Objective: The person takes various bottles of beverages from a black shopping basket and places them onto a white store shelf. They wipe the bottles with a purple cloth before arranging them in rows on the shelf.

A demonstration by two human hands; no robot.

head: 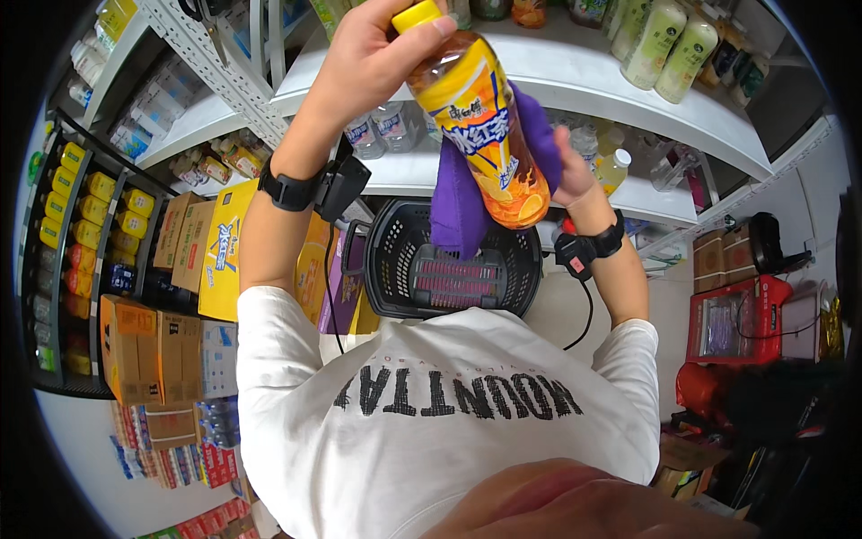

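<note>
My left hand (374, 60) grips a large plastic bottle of iced tea (481, 128) by its neck, just below the yellow cap (415, 15). The bottle is tilted, its base towards me, and bears an orange and yellow label. Behind it a purple cloth (458, 199) hangs down on one side and wraps against the other. My right hand (572, 168) presses this cloth to the bottle's right side; its fingers are partly hidden. Below the bottle stands a black plastic basket (384, 263) with perforated walls and a slatted bottom.
White shelves (566, 77) curve across the front, with green-labelled bottles (667, 50) above and water bottles (394, 128) below. Cardboard boxes (131, 350) and a black drinks rack (57, 269) stand at the left. A red box (768, 316) sits at the right. Cables hang from both wrist devices.
</note>
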